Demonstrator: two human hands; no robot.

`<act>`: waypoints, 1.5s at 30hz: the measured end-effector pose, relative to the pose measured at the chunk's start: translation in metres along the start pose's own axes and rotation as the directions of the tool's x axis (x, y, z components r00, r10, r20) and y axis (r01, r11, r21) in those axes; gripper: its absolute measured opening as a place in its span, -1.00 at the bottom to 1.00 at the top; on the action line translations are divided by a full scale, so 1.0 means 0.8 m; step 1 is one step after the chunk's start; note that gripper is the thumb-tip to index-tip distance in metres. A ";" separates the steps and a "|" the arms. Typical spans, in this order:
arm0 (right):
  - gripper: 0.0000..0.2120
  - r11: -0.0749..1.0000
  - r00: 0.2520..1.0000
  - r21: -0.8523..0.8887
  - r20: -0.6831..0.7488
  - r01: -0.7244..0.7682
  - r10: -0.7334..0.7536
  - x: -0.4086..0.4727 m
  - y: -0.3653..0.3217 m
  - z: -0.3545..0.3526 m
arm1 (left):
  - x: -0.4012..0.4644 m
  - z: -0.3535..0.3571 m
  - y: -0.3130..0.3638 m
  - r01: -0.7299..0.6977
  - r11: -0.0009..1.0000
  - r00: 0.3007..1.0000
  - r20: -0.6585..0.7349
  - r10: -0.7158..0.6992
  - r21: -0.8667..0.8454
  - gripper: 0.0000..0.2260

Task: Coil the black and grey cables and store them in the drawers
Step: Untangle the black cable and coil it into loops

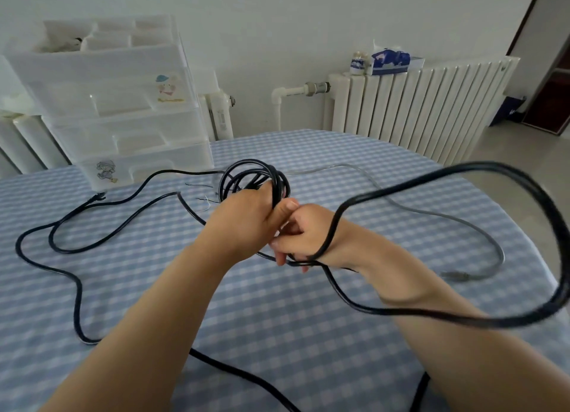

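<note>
My left hand [246, 217] grips a bundle of black cable [256, 177] loops above the table. Close beside it, my right hand [303, 234] pinches the same black cable, which swings out in a wide blurred loop to the right and around my right forearm. The rest of the black cable snakes over the table to the left and toward the front edge. A grey cable [444, 217] lies on the table at the right, its plug end near the right edge. The white plastic drawer unit [123, 109] stands at the back left, its drawers pushed in.
The table has a blue checked cloth [277, 319]. Thin loose wire ends lie near the drawer unit's base. A white radiator [416, 103] stands behind the table with a tissue box and a small jar on top. A doorway is at the far right.
</note>
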State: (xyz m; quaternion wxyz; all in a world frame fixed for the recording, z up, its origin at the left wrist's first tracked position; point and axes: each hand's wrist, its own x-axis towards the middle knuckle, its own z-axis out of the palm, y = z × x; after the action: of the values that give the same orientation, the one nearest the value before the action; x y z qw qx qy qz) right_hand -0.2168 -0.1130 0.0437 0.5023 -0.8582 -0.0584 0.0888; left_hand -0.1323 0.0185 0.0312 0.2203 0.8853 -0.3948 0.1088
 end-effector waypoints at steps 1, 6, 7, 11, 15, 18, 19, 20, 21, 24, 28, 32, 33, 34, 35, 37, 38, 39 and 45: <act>-0.83 0.998 1.000 0.066 0.004 0.002 -0.002 0.001 0.001 -0.002 | -0.001 -0.001 0.000 0.004 1.000 1.000 0.016 -0.004 -0.005 -0.18; -0.79 0.929 0.999 0.369 -0.034 -0.024 0.039 -0.002 0.005 -0.026 | -0.002 -0.009 0.012 0.092 0.992 0.988 0.131 -0.080 -0.085 -0.45; -0.78 0.913 0.997 0.406 -0.048 -0.039 0.063 -0.002 0.007 -0.031 | -0.001 -0.010 0.014 0.115 0.986 0.982 0.164 -0.094 -0.124 -0.52; -0.69 0.867 0.987 0.492 -0.082 -0.080 0.138 -0.004 0.014 -0.047 | 0.000 -0.011 0.008 0.219 0.954 0.957 0.238 -0.168 -0.206 -0.55; -0.62 0.854 0.977 0.518 -0.157 -0.043 0.145 -0.005 0.014 -0.055 | 0.003 -0.007 -0.004 0.351 0.913 0.933 0.154 -0.324 -0.207 -0.53; -0.57 0.816 0.975 0.577 -0.157 -0.042 0.160 -0.002 0.016 -0.054 | 0.006 -0.005 -0.001 0.434 0.876 0.900 0.064 -0.430 -0.210 -0.53; -0.56 0.810 0.981 0.584 -0.124 -0.052 0.152 -0.003 0.018 -0.054 | 0.006 -0.005 0.000 0.447 0.869 0.892 0.035 -0.450 -0.213 -0.52; -0.54 0.803 0.986 0.592 -0.086 -0.063 0.140 -0.004 0.019 -0.054 | 0.006 -0.005 0.000 0.456 0.863 0.885 0.005 -0.466 -0.217 -0.50; -0.52 0.789 0.990 0.609 -0.048 -0.075 0.132 -0.005 0.021 -0.055 | 0.005 -0.006 -0.001 0.463 0.859 0.878 -0.022 -0.479 -0.219 -0.48; -0.42 0.843 0.996 0.531 0.010 -0.081 0.089 -0.007 0.018 -0.055 | 0.002 -0.008 -0.003 0.454 0.875 0.878 -0.080 -0.471 -0.168 -0.39; -0.27 0.989 0.984 0.077 0.138 -0.124 0.112 -0.005 0.013 -0.038 | 0.003 -0.015 -0.002 0.457 0.879 0.862 -0.178 -0.475 -0.133 -0.44; -0.60 0.869 0.978 -0.451 -0.057 -0.202 0.198 -0.002 0.018 -0.031 | 0.007 -0.029 -0.021 0.501 0.788 0.778 -0.212 -0.591 -0.358 -0.53; -0.67 0.838 0.974 -0.499 -0.160 -0.222 0.163 -0.001 0.019 -0.032 | 0.006 -0.030 -0.026 0.488 0.735 0.767 -0.172 -0.619 -0.470 -0.55; -0.67 0.809 0.959 -0.534 -0.256 -0.245 0.122 0.000 0.019 -0.034 | 0.005 -0.032 -0.026 0.468 0.658 0.763 -0.105 -0.638 -0.590 -0.55; -0.65 0.792 0.939 -0.552 -0.335 -0.261 0.076 0.001 0.020 -0.035 | 0.004 -0.035 -0.024 0.454 0.565 0.768 -0.020 -0.640 -0.689 -0.54; -0.61 0.855 0.907 -0.471 -0.422 -0.216 -0.004 0.001 0.023 -0.035 | 0.004 -0.039 -0.020 0.447 0.443 0.791 0.111 -0.602 -0.777 -0.52; -0.61 0.912 0.905 -0.382 -0.425 -0.149 -0.030 0.002 0.023 -0.033 | 0.005 -0.039 -0.017 0.445 0.424 0.805 0.145 -0.576 -0.788 -0.52; -0.64 0.956 0.914 -0.286 -0.401 -0.065 -0.057 0.002 0.021 -0.030 | 0.005 -0.037 -0.016 0.442 0.419 0.818 0.166 -0.550 -0.793 -0.51; -0.74 0.975 0.941 -0.081 -0.255 0.206 -0.220 0.001 0.010 -0.011 | 0.000 -0.029 -0.017 0.442 0.288 0.882 0.353 -0.313 -0.849 -0.47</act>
State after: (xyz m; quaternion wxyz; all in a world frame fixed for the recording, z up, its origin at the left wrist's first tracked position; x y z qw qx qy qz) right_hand -0.2142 -0.1244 0.0409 0.4890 -0.8641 -0.0861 -0.0823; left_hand -0.1227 0.0374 0.0478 0.6638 0.6873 -0.1799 -0.2336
